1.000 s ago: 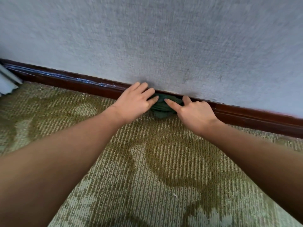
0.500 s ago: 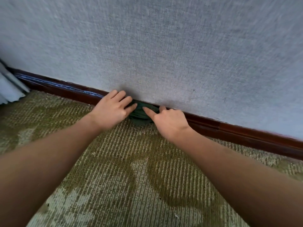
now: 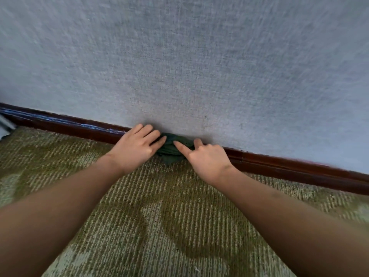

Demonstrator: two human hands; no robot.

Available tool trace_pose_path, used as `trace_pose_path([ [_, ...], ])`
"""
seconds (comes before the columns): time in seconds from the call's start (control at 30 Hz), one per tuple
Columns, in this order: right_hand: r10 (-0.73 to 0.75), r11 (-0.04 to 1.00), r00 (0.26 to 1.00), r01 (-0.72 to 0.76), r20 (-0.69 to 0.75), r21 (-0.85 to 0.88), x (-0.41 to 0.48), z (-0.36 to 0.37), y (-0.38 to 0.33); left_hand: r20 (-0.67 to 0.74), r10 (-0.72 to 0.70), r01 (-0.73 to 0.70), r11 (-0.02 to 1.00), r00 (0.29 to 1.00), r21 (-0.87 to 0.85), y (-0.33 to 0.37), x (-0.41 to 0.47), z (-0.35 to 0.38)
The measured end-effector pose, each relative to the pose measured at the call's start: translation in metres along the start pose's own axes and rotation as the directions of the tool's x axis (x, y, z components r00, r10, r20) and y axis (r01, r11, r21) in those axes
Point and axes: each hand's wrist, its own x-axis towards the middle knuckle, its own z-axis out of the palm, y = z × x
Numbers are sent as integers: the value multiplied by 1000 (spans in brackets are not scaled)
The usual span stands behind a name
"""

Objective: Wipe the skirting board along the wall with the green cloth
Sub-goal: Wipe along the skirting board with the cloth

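While the green cloth (image 3: pixel 171 151) is bunched against the skirting board (image 3: pixel 279 163) at carpet (image 3: pixel 179 216) level, it is pressed by the flat-fingered left hand (image 3: pixel 135 149) and pinched, index and thumb, by the right hand (image 3: pixel 207 159). Even pressure should be applied along the board's top edge.

Green cloth (image 3: pixel 169 150), dark reddish-brown skirting board (image 3: pixel 289 166)

Setting: indoor carpeted room; home or hotel, cannot tell.
Wall (image 3: pixel 199 56): grey-blue, woven texture.
Skirting board (image 3: pixel 299 168): dark glossy wood along the wall's foot.
Carpet (image 3: pixel 159 216): green, ribbed, pale swirls.
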Motion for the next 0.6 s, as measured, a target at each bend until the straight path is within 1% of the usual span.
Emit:
trace_pose_path([
  [0.07, -17, 1000, 1000, 17, -2, -3, -1, 3, 0, 4, -12, 12, 1000, 1000, -16, 1, -2, 0],
  [0.2, -46, 999, 999, 47, 12, -26, -4, 11, 9, -6, 16, -17, 998, 1000, -61, 8, 1, 3],
  [0.3, -46, 999, 999, 46, 25, -7, -7, 15, 10, -7, 16, -17, 997, 1000, -78, 13, 3, 6],
  [0.4, -53, 998, 998, 52, 21, 40, -7, 19, 8, -11, 7, -7, 998, 1000, -64, 14, 4, 8],
  [0.47, -63, 996, 998, 61, 30, 70, -7, 22, 4, 15, 3, -2, 998, 1000, -62, 15, 4, 7],
  [0.6, -79, 995, 997, 80, -7, 56, -5, 28, 3, 47, 9, -8, 1000, 999, -29, 20, 5, 5],
])
